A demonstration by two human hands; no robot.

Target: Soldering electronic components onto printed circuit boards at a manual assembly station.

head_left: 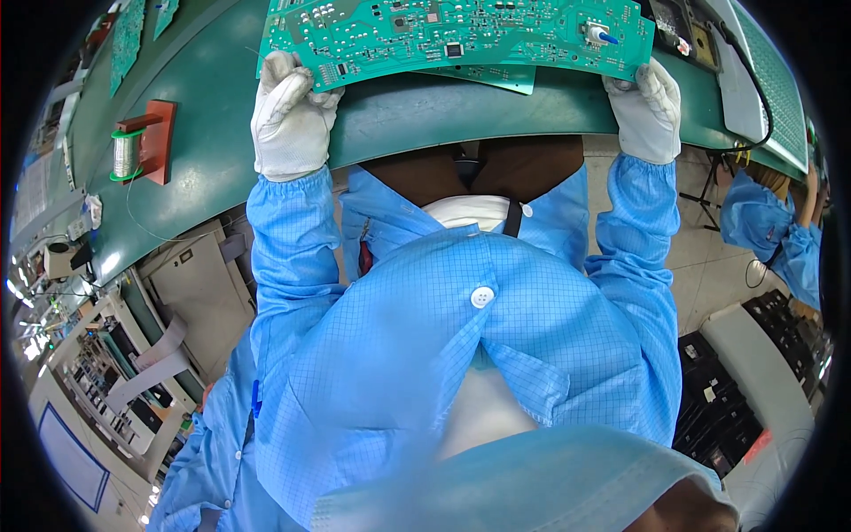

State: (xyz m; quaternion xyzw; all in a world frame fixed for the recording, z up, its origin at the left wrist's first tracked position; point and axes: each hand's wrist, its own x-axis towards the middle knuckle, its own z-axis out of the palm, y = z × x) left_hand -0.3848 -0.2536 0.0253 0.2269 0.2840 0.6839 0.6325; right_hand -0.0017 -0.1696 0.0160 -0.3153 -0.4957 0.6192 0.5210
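A green circuit board (496,49) spans the gap between the two gloved hands, above the near edge of the worktop (425,111). Both forearms reach forward, roughly parallel, with the left hand (295,120) at the board's near left corner and the right hand (647,111) at its near right corner. The left fingers (285,75) are curled and closed on that corner; the right fingers (651,82) pinch theirs in the same way, with little gap beyond the board's thickness.

The long axis runs crosswise from the left fingers to the right ones, its near edge looking bowed in the fisheye view. The populated face is turned up toward the camera, and the end bearing a white component with a blue tip (598,34) points to the right fingers. The far edge is partly cut off.

A second green board (505,78) shows under the near edge, between the two sets of fingers. Left of the left fingers, a wire spool (125,155) sits on a red-brown stand (161,142). Beyond the right fingers lie a dark fixture (683,31) and a black cable (755,75).
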